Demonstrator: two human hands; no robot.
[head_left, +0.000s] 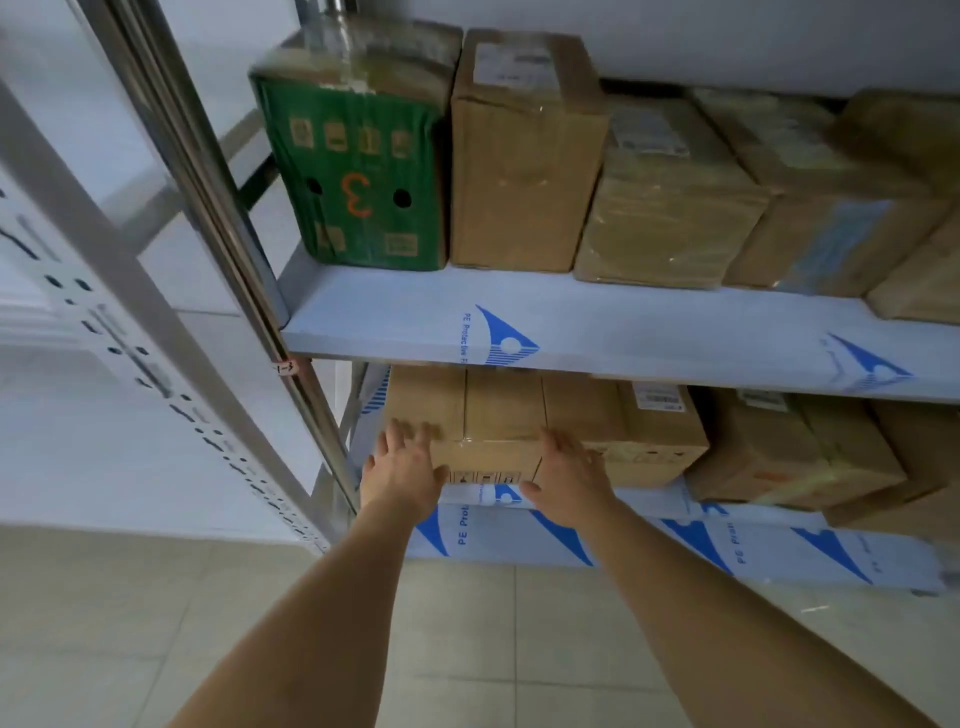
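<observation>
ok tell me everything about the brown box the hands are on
Plain brown cardboard box, closed, with clear tape glinting at its front top edge and a row of small black handling symbols low on the front face. It lies flat at the left end of the lower shelf. The left hand rests spread on its front left corner; the right hand lies against its front right corner. Another brown box sits close on its right.

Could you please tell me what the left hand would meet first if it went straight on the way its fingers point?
Most likely the cardboard box on the lower shelf: the left hand seems to be right at its left front corner, fingers spread, though depth is unclear.
</observation>
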